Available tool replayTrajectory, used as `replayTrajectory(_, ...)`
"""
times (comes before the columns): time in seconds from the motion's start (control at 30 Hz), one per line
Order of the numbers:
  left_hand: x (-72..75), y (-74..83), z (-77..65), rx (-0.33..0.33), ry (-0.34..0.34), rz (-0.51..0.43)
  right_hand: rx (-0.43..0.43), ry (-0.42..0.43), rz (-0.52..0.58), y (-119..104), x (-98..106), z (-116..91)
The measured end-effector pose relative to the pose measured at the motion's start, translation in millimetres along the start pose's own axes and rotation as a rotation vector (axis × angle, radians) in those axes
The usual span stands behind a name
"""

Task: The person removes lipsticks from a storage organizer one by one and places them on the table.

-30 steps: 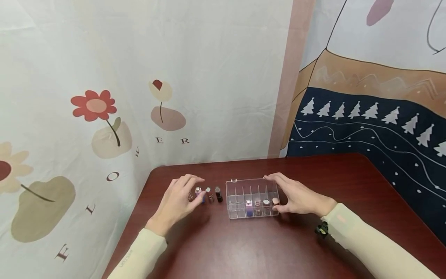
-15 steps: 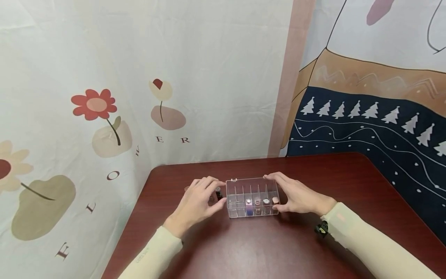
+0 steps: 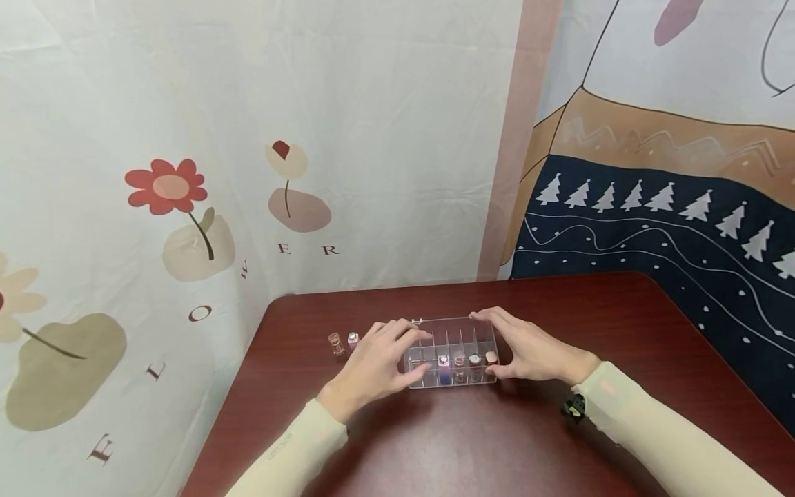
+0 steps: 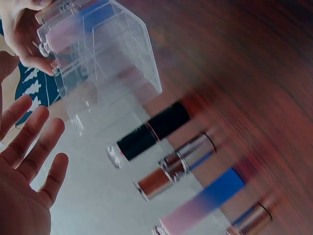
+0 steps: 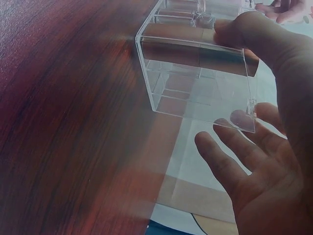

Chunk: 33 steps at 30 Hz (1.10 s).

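Observation:
A clear divided lipstick box (image 3: 453, 337) stands on the table, with several lipstick tubes in its front row, among them a pink-and-blue one (image 3: 444, 370). My right hand (image 3: 533, 353) grips the box's right end, thumb at the front and fingers at the back. At the left end, my left hand (image 3: 375, 364) is spread and holds nothing; the left wrist view shows its fingers apart from the box. Beside the box stand more tubes: black (image 4: 154, 131), clear with brown (image 4: 156, 182), pink-to-blue (image 4: 203, 200) and a copper-toned one (image 4: 252, 219). The left hand hides some of them in the head view.
The dark red wooden table (image 3: 472, 442) backs onto a pale flower-print cloth (image 3: 397, 138). At the right hangs a dark blue cloth with white trees (image 3: 646, 235). A small dark device (image 3: 574, 409) is worn under the right wrist.
My left hand has moved right, from over the loose tubes to the box's left end, uncovering the leftmost tubes. The right hand and the box have stayed in place.

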<state>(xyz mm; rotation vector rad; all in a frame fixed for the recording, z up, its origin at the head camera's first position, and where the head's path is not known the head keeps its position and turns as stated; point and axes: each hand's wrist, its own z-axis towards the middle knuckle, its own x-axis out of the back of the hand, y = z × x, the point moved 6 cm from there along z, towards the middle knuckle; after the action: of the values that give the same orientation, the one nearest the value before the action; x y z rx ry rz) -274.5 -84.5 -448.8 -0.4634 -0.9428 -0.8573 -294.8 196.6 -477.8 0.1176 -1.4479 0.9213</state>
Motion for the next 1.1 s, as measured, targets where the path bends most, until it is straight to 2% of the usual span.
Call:
replayTrajectory(0.27,-13.5,9.3,9.5,-0.005,-0.029,-0.016,0.016,0.007,0.007,1,0,0)
replayTrajectory(0.57,-22.0,13.9,15.9,-0.004,-0.054,0.006,0.043,0.029,-0.004,1,0,0)
replayTrajectory(0.9,-30.8,14.3,16.0,0.022,-0.130,0.028,0.049,0.034,-0.012,1,-1,-1)
replayTrajectory(1.1,-32.7,14.2,16.6,0.015,-0.132,0.040,0.054,0.034,-0.011,0,0,-1)
